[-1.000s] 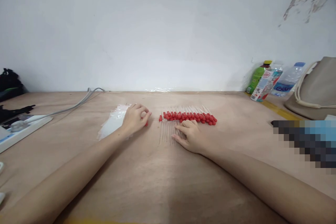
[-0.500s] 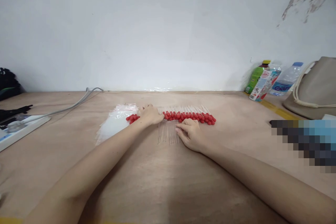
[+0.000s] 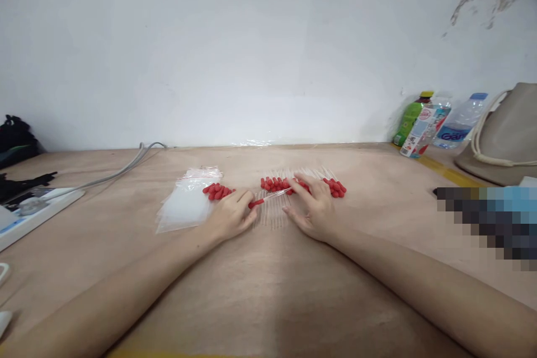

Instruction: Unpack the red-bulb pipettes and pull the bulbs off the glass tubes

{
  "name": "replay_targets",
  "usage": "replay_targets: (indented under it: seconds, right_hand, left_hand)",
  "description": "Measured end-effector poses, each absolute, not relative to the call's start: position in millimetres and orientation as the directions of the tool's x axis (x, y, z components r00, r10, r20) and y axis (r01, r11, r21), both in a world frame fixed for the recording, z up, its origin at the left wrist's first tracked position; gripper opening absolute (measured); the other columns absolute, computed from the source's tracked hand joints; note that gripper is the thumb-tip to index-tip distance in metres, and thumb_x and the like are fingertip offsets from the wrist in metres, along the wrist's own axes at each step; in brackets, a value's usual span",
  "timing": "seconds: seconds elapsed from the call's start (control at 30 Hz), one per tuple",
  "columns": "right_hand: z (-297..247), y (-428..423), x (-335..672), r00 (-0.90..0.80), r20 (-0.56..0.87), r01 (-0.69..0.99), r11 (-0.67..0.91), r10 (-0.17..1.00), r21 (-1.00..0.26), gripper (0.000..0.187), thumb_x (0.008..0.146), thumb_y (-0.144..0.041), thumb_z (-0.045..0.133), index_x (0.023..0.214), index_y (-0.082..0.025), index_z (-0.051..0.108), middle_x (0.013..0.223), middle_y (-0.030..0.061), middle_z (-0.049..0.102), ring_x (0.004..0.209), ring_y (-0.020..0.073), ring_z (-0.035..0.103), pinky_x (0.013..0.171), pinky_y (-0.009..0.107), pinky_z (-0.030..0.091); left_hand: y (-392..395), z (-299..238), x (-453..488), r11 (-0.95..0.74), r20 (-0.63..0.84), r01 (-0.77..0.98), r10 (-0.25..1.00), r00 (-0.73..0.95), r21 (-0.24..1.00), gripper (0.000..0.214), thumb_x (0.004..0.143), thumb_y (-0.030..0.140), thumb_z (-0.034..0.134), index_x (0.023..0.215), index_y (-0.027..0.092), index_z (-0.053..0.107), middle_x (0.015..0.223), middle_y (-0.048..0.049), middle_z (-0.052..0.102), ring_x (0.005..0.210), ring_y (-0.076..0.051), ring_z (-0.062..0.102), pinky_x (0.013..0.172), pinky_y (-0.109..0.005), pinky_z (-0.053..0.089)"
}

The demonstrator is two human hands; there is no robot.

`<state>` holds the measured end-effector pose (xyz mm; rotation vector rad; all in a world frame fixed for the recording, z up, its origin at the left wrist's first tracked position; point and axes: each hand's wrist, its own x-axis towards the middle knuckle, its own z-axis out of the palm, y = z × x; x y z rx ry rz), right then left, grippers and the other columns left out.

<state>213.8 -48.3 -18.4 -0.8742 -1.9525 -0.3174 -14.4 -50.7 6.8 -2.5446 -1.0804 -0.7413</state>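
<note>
Between the thumb and fingers of my left hand is the red rubber bulb of a dropper, its clear thin tube slanting up to the right. Near that tube's far end is my right hand, thumb and fingers apart; whether a finger touches the tube I cannot tell. Under and between both hands lie several loose clear tubes side by side. Behind them is a row of red-bulbed droppers with stems pointing to the wall, partly covered by my right hand. Loose red bulbs lie beyond my left hand.
A stack of clear zip bags lies to the left. Farther left are a white power strip with a grey cable and black items. Bottles, a carton and a beige bag stand at the right by the wall.
My left hand has come back toward me from beside the row, now with a red-bulbed dropper in it. My right hand's fingers have lifted and spread toward the tube's end.
</note>
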Motion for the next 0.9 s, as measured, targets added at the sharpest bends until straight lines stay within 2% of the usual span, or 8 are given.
replay_targets:
  seconds: [0.1, 0.23, 0.33, 0.43, 0.5, 0.57, 0.73, 0.9]
  right_hand:
    - [-18, -50, 216, -0.437, 0.791, 0.656, 0.753, 0.428, -0.046, 0.037, 0.081, -0.038, 0.054, 0.114, -0.023, 0.055, 0.116, 0.0082, 0.056, 0.109, 0.0243, 0.048, 0.095, 0.045, 0.029]
    - [-16, -51, 216, -0.486, 0.738, 0.654, 0.755, 0.468, -0.048, 0.023, 0.084, -0.032, 0.052, 0.103, -0.024, 0.061, 0.107, 0.0057, 0.062, 0.105, 0.0216, 0.051, 0.096, 0.045, 0.027]
    - [-16, -50, 215, -0.498, 0.715, 0.645, 0.761, 0.490, -0.073, 0.017, 0.086, -0.027, 0.048, 0.090, -0.022, 0.064, 0.095, 0.0033, 0.066, 0.099, 0.0198, 0.054, 0.094, 0.044, 0.028]
    - [-16, -50, 214, -0.506, 0.724, 0.611, 0.787, 0.469, -0.082, 0.017, 0.086, -0.024, 0.047, 0.082, -0.021, 0.063, 0.088, 0.0025, 0.066, 0.093, 0.0181, 0.054, 0.092, 0.042, 0.030]
    - [-17, -50, 214, -0.512, 0.733, 0.584, 0.808, 0.447, -0.085, 0.017, 0.086, -0.023, 0.047, 0.080, -0.020, 0.063, 0.085, 0.0025, 0.066, 0.089, 0.0167, 0.055, 0.090, 0.040, 0.032]
    - [-17, -50, 214, -0.518, 0.739, 0.558, 0.825, 0.429, -0.088, 0.016, 0.085, -0.024, 0.048, 0.080, -0.020, 0.063, 0.084, 0.0025, 0.066, 0.087, 0.0158, 0.055, 0.088, 0.038, 0.034]
    - [-19, -49, 213, -0.556, 0.712, 0.533, 0.841, 0.428, -0.089, 0.023, 0.083, -0.035, 0.053, 0.098, -0.019, 0.062, 0.096, 0.0043, 0.066, 0.097, 0.0185, 0.054, 0.093, 0.041, 0.032]
    - [-24, -46, 214, -0.596, 0.713, 0.460, 0.885, 0.369, -0.074, 0.019, 0.087, -0.025, 0.047, 0.095, -0.021, 0.063, 0.094, 0.0023, 0.068, 0.101, 0.0175, 0.056, 0.094, 0.039, 0.036]
  left_hand:
    - [-52, -7, -13, -0.748, 0.614, 0.661, 0.493, 0.616, -0.063, 0.006, 0.083, 0.020, 0.044, 0.081, 0.017, 0.049, 0.074, -0.0033, 0.056, 0.066, -0.013, 0.054, 0.061, -0.024, 0.044]
    - [-52, -11, -10, -0.811, 0.669, 0.581, 0.398, 0.627, -0.062, 0.001, 0.083, 0.016, 0.049, 0.083, 0.016, 0.050, 0.084, -0.0052, 0.061, 0.075, -0.013, 0.058, 0.068, -0.022, 0.046]
    - [-55, -7, -8, -0.815, 0.688, 0.579, 0.409, 0.599, -0.020, 0.005, 0.083, 0.018, 0.051, 0.087, 0.015, 0.051, 0.089, -0.0064, 0.061, 0.081, -0.013, 0.058, 0.073, -0.023, 0.046]
    - [-57, -2, -3, -0.778, 0.628, 0.629, 0.489, 0.605, 0.001, 0.027, 0.082, 0.030, 0.055, 0.105, 0.015, 0.052, 0.106, -0.0096, 0.059, 0.099, -0.019, 0.053, 0.084, -0.031, 0.042]
    - [-58, 1, 1, -0.762, 0.571, 0.647, 0.519, 0.636, -0.028, 0.028, 0.083, 0.035, 0.054, 0.105, 0.018, 0.055, 0.112, -0.0071, 0.059, 0.105, -0.022, 0.050, 0.087, -0.036, 0.038]
    - [-57, 2, 4, -0.758, 0.545, 0.651, 0.527, 0.652, -0.047, 0.019, 0.086, 0.033, 0.049, 0.096, 0.021, 0.060, 0.106, -0.0031, 0.063, 0.102, -0.020, 0.051, 0.086, -0.037, 0.036]
    - [-55, -1, 7, -0.766, 0.581, 0.640, 0.498, 0.644, -0.053, 0.018, 0.088, 0.029, 0.047, 0.089, 0.020, 0.063, 0.093, -0.0017, 0.067, 0.093, -0.017, 0.054, 0.084, -0.034, 0.035]
    - [-58, -1, 7, -0.780, 0.587, 0.619, 0.457, 0.668, -0.097, 0.016, 0.087, 0.026, 0.047, 0.089, 0.020, 0.062, 0.095, -0.0008, 0.067, 0.096, -0.017, 0.053, 0.089, -0.035, 0.032]
